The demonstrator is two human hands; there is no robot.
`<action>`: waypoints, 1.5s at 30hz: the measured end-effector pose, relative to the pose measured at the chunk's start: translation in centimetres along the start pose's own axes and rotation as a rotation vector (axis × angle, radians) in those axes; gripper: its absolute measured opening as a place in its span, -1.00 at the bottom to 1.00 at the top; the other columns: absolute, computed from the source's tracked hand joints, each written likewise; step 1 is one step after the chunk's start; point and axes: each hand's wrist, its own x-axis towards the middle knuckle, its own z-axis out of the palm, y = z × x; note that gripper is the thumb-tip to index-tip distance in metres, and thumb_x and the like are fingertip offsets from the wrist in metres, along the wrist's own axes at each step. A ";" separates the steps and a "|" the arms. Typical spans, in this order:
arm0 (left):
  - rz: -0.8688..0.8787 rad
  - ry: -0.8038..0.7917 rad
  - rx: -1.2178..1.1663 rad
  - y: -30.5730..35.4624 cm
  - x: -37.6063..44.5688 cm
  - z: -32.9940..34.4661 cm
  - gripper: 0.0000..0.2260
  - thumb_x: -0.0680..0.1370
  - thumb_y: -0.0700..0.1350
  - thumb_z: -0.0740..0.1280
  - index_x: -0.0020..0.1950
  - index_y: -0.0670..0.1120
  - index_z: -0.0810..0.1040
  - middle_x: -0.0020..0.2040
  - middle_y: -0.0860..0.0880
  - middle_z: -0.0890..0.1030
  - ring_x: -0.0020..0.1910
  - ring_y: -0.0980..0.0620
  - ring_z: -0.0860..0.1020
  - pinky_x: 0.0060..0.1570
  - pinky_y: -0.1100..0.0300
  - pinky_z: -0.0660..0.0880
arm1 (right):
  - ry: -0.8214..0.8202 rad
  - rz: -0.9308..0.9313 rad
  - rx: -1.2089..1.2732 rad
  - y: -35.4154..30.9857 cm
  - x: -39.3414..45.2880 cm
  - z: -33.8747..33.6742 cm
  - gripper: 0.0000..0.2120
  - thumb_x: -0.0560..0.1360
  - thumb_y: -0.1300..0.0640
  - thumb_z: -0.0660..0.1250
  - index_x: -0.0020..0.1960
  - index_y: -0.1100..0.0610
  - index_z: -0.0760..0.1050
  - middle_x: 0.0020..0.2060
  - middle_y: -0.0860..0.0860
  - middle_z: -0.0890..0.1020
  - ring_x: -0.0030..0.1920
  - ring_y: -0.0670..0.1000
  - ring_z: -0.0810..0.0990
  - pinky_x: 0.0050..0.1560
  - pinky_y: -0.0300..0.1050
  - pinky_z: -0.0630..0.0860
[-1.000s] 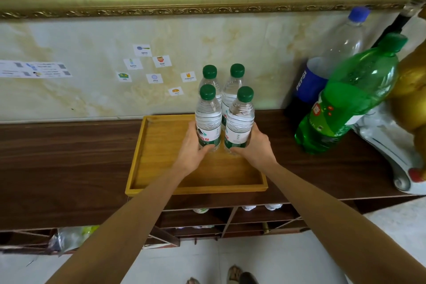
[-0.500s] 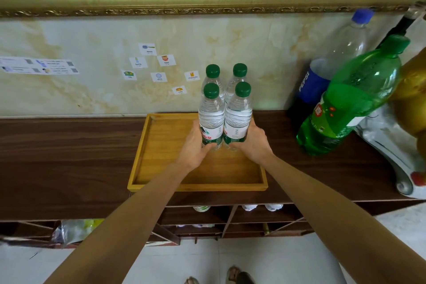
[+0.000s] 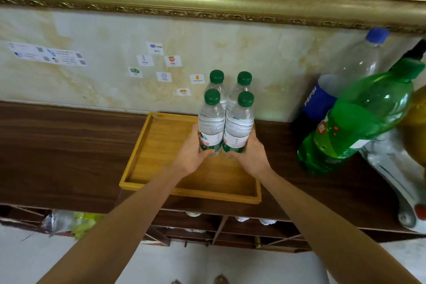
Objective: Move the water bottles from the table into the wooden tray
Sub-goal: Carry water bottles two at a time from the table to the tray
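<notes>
Standing upright in a tight two-by-two cluster, four water bottles (image 3: 224,120) with green caps sit over the far right part of the wooden tray (image 3: 161,145); whether their bases rest on the tray floor or hang just above it cannot be told. The left hand (image 3: 192,154) grips the near-left bottle (image 3: 211,127) low down, its fingers (image 3: 195,132) curled round the labelled part from the left side, thumb across the front. The right hand (image 3: 252,157) mirrors it on the near-right bottle (image 3: 238,129), fingers wrapped round its right side and thumb at the base. Pressed between both hands, the two near bottles touch each other, and the two far bottles stand directly behind them. The tray lies flat on the dark wooden surface (image 3: 69,145). To the right of it, apart from the tray, stand a large green soda bottle (image 3: 359,122) and behind it a blue-capped Pepsi bottle (image 3: 332,90). Small picture labels (image 3: 163,64) are stuck on the pale wall behind.
</notes>
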 end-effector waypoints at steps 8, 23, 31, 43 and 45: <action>-0.004 -0.004 0.488 -1.2 -4.5 -4.6 -0.54 0.59 0.02 0.30 0.47 0.01 0.30 0.38 -0.02 0.49 0.27 -0.02 0.51 0.21 0.08 0.49 | -0.120 0.019 -0.529 -0.9 -3.3 -1.6 -0.78 0.54 0.10 0.33 0.16 0.10 0.41 0.03 0.03 0.59 -0.08 -0.01 0.55 -0.11 -0.12 0.54; -0.603 0.006 0.825 -20.1 -41.2 -29.8 -0.69 0.56 0.03 0.23 0.27 -0.01 0.50 0.26 -0.07 0.52 0.23 -0.13 0.50 0.17 0.05 0.47 | -0.593 -0.734 -0.966 -21.6 -24.1 31.1 -0.60 0.53 0.11 0.27 0.34 0.14 0.35 0.25 0.16 0.50 0.24 0.22 0.52 0.13 0.02 0.46; -1.158 0.222 0.726 -29.0 -68.7 -41.4 -0.64 0.60 0.00 0.20 0.37 -0.07 0.40 0.31 -0.08 0.46 0.29 -0.11 0.43 0.23 0.02 0.38 | -0.751 -1.157 -0.966 -36.1 -43.1 53.7 -0.55 0.53 0.15 0.26 0.40 0.12 0.28 0.36 0.14 0.38 0.35 0.20 0.41 0.22 0.07 0.43; -1.705 0.535 0.468 -40.2 -97.2 -56.0 -0.64 0.59 0.01 0.24 0.34 -0.10 0.40 0.28 -0.12 0.46 0.27 -0.15 0.43 0.17 -0.01 0.41 | -0.990 -1.613 -0.971 -54.1 -67.5 84.0 -0.54 0.53 0.19 0.21 0.42 0.14 0.26 0.31 0.14 0.40 0.31 0.18 0.43 0.17 0.01 0.45; -1.747 0.599 0.449 -42.0 -100.7 -59.2 -0.64 0.58 -0.01 0.24 0.35 -0.09 0.40 0.27 -0.12 0.47 0.26 -0.15 0.44 0.15 -0.01 0.44 | -1.024 -1.653 -0.961 -57.0 -70.6 88.5 -0.53 0.54 0.19 0.21 0.43 0.13 0.24 0.32 0.14 0.40 0.31 0.17 0.44 0.16 0.00 0.45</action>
